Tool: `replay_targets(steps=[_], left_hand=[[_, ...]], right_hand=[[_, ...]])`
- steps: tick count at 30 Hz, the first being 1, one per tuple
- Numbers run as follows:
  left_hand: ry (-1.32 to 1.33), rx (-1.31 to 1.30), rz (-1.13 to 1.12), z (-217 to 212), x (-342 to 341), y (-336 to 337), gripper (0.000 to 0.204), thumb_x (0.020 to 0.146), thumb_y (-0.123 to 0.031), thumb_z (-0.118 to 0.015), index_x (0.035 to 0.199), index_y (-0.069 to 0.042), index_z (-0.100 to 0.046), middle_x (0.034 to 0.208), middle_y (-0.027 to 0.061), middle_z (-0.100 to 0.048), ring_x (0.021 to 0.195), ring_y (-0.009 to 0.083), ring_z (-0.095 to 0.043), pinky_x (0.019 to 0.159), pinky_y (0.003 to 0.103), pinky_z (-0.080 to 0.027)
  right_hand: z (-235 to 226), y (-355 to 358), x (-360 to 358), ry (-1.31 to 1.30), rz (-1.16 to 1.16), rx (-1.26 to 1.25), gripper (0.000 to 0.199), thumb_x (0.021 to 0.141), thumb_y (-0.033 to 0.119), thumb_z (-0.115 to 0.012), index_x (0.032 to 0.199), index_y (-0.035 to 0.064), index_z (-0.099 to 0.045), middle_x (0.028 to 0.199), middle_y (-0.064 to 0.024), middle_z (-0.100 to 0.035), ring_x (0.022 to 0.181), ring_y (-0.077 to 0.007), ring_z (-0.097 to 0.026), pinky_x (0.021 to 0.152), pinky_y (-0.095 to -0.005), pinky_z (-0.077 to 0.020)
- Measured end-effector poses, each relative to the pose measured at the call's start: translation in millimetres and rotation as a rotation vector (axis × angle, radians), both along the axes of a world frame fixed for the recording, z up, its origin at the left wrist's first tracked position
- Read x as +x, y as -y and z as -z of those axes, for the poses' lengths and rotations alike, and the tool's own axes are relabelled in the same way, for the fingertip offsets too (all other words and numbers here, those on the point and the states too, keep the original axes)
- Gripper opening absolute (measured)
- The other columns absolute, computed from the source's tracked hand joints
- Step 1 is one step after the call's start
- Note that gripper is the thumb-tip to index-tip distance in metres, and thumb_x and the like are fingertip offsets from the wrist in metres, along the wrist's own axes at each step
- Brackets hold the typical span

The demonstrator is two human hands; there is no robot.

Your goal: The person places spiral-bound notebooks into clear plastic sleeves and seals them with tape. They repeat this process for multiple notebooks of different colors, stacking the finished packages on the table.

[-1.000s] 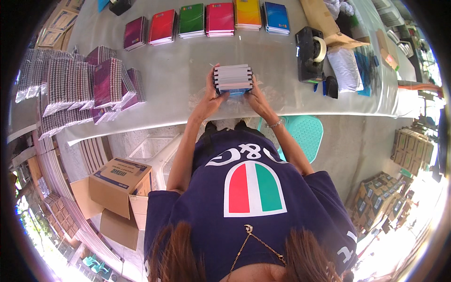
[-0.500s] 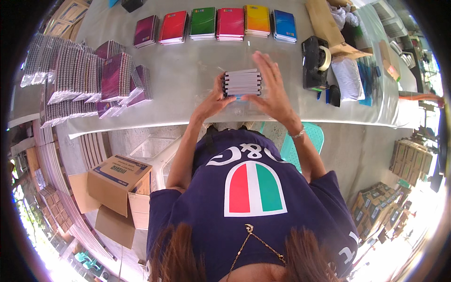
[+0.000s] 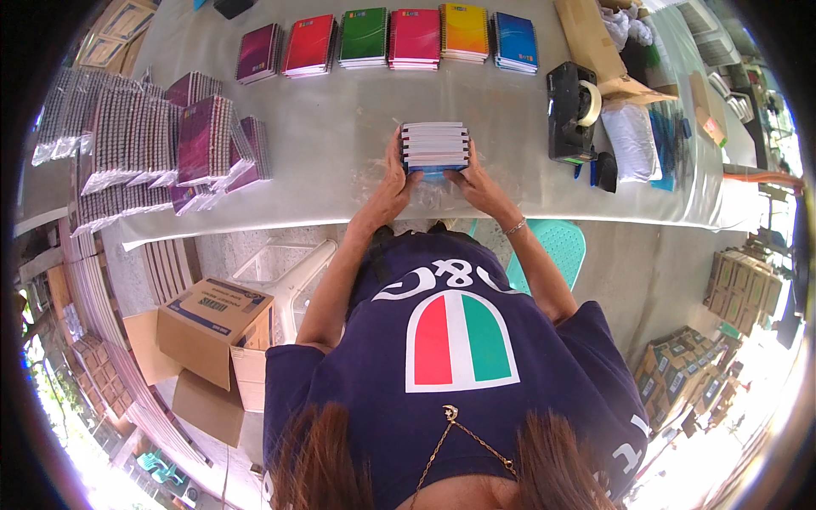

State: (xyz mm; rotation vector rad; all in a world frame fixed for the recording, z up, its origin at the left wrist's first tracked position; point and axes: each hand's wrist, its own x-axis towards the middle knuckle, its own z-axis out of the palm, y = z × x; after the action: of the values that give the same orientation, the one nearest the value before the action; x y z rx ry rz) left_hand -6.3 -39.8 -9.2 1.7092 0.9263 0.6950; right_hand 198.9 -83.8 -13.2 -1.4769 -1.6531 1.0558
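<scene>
Between my two hands stands a stack of small spiral notebooks (image 3: pixel 435 146), its white page edges turned up and a blue cover showing on the side toward me. My left hand (image 3: pixel 396 182) grips its left side, thumb on the near face. From the right, my right hand (image 3: pixel 478 184) presses on the opposite side, its thumb also on the near face. The fingers behind the stack are partly hidden. Beyond it lies a row of notebook piles: purple (image 3: pixel 259 53), red (image 3: pixel 309 44), green (image 3: pixel 364 37), pink (image 3: pixel 415 37), yellow (image 3: pixel 465 32) and blue (image 3: pixel 516 42).
Plastic-wrapped purple notebooks (image 3: pixel 136 136) are heaped on the table's left. A black tape dispenser (image 3: pixel 568 115) stands to the right, beside a white plastic packet (image 3: pixel 631 143) and an opened cardboard box (image 3: pixel 595 51). An open carton (image 3: pixel 208 319) sits below the table's left edge, near a teal stool (image 3: pixel 557 255).
My right hand, raised with fingers extended before, has come down and closed on the stack's right side. The stack now sits squarer between both hands.
</scene>
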Motion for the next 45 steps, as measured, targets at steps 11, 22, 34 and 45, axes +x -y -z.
replay_targets(steps=[11, 22, 34, 45], left_hand=[[0.198, -0.352, -0.074, -37.1, 7.3, -36.6, 0.089, 0.081, -0.03, -0.073, 0.145, 0.003, -0.02, 0.134, 0.0177, -0.042, 0.124, 0.0286, -0.042, 0.107, 0.038, -0.033], [0.232, -0.634, -0.163, -17.2, 34.5, -70.0, 0.085, 0.08, -0.039, -0.073, 0.138, 0.008, -0.033, 0.13, 0.0221, -0.045, 0.121, 0.0294, -0.047, 0.101, 0.038, -0.041], [0.003, -0.459, -0.238, 15.8, 33.6, -64.7, 0.081, 0.082, -0.042, -0.07, 0.137, 0.009, -0.041, 0.131, 0.0221, -0.042, 0.121, 0.0334, -0.05, 0.102, 0.039, -0.043], [-0.06, -0.355, -0.256, 17.5, 27.0, -61.5, 0.088, 0.08, -0.05, -0.071, 0.141, 0.005, -0.04, 0.129, 0.0231, -0.044, 0.122, 0.0336, -0.049, 0.103, 0.042, -0.041]], right_hand=[[-40.4, -16.6, 8.1, -0.617, 0.218, -0.218, 0.061, 0.077, 0.01, -0.075, 0.132, -0.001, -0.051, 0.122, -0.0101, -0.062, 0.116, -0.0195, -0.055, 0.103, -0.0334, -0.04], [-32.4, -42.8, 17.0, -0.726, 0.39, -0.366, 0.061, 0.08, 0.023, -0.072, 0.128, -0.009, -0.054, 0.114, -0.0143, -0.065, 0.106, -0.0206, -0.06, 0.098, -0.0308, -0.0421], [-22.4, -37.1, 6.2, -0.58, 0.483, -0.366, 0.066, 0.08, 0.021, -0.076, 0.133, -0.0094, -0.051, 0.115, -0.0182, -0.065, 0.102, -0.0211, -0.062, 0.091, -0.0291, -0.0481], [-5.3, -37.4, 13.3, -0.297, 0.417, -0.277, 0.057, 0.085, 0.035, -0.071, 0.125, -0.0042, -0.06, 0.098, -0.0101, -0.066, 0.085, -0.0137, -0.06, 0.076, -0.0264, -0.0487]])
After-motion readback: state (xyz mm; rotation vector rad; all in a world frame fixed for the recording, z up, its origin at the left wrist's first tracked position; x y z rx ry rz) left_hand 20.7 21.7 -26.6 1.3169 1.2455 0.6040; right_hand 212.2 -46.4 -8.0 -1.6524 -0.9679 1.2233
